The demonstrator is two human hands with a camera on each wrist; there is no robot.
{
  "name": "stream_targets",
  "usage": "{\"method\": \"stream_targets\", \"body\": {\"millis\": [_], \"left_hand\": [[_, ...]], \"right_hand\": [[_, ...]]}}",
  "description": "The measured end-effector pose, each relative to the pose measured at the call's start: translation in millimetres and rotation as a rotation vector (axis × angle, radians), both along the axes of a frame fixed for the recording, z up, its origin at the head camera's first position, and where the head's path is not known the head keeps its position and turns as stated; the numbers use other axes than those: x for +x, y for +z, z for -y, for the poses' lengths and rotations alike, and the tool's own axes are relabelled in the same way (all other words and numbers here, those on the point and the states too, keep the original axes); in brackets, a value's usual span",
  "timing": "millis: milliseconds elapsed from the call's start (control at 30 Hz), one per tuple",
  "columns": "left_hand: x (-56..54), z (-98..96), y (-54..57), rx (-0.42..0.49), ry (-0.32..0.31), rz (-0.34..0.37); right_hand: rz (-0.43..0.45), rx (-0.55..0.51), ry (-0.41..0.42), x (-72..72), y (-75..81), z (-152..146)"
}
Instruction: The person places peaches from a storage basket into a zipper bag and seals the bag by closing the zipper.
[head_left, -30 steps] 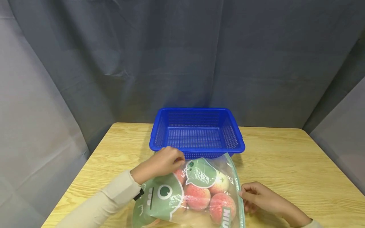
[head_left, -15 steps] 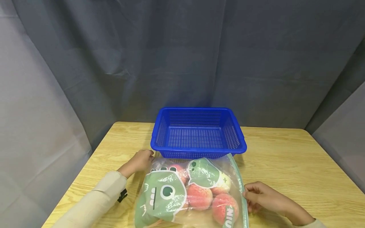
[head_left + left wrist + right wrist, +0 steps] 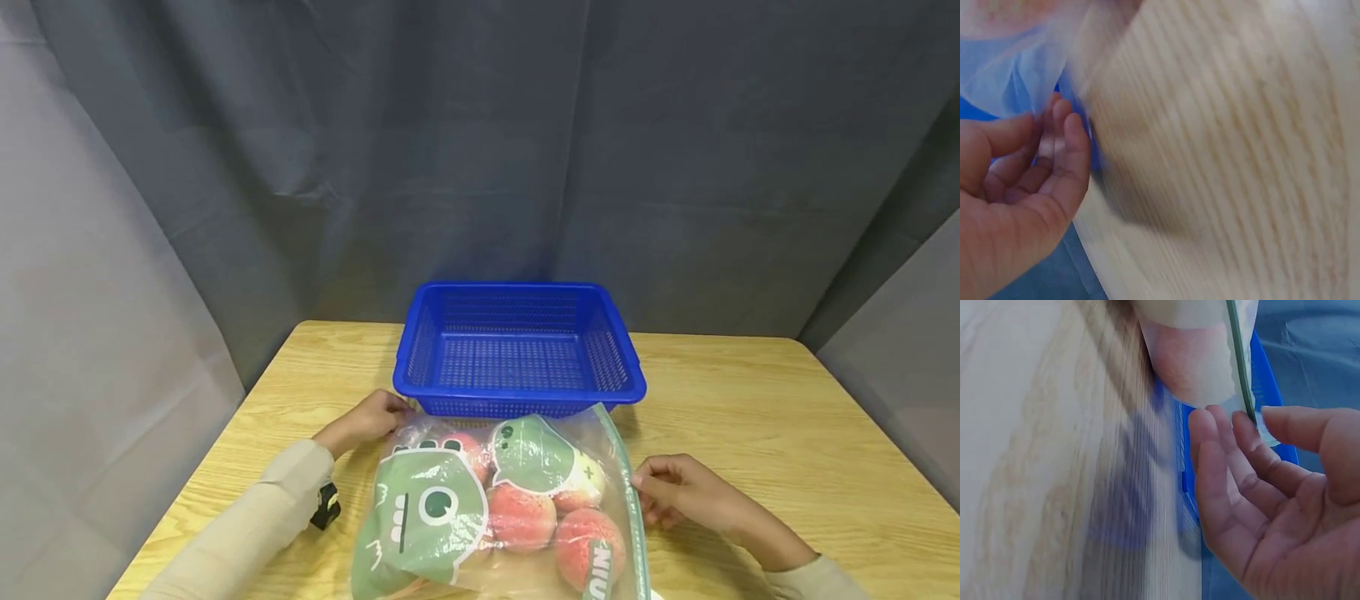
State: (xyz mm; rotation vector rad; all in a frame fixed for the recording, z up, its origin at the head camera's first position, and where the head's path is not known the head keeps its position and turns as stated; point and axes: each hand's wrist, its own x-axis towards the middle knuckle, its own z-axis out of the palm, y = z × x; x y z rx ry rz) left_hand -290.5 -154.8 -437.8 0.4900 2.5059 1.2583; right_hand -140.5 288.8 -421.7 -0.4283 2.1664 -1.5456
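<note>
A clear zip bag (image 3: pixel 435 533) printed with green cartoon monsters lies in front of me, with several peaches (image 3: pixel 522 518) inside. My left hand (image 3: pixel 372 417) pinches its far left corner; in the left wrist view, thumb and index finger (image 3: pixel 1010 134) meet on the clear film (image 3: pixel 1019 75). At the right, my right hand (image 3: pixel 686 496) pinches the bag's green zip edge (image 3: pixel 628 492). The right wrist view has that green strip (image 3: pixel 1240 359) between thumb and index finger, the other fingers loosely bent, and a peach (image 3: pixel 1188 359) showing through the plastic.
A blue perforated plastic basket (image 3: pixel 517 392) stands right behind the bag on the wooden table (image 3: pixel 750 408). A grey curtain (image 3: pixel 465 150) hangs behind the table. A small black object (image 3: pixel 326 506) is at my left wrist.
My left hand has moved left, from above the bag to its far left corner, and now grips it there. The right hand stays at the zip edge, raised slightly.
</note>
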Motion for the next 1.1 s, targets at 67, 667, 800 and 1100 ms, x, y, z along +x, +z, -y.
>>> {"method": "stream_targets", "body": {"millis": [67,667,800,1100], "left_hand": [[0.3,0.3,-0.7,0.032,0.016,0.043],[12.6,1.2,-8.2,-0.147,0.161,-0.14],[20.1,1.9,-7.9,-0.171,0.152,-0.177],[27.7,6.3,-0.6,-0.035,0.12,0.032]], "right_hand": [[-0.001,0.015,0.0,0.6,-1.2,0],[-0.061,0.016,-0.01,4.7,-9.0,-6],[0.011,0.027,-0.06,4.5,-11.5,-6],[0.135,-0.043,0.054,10.7,-10.6,-4]]}}
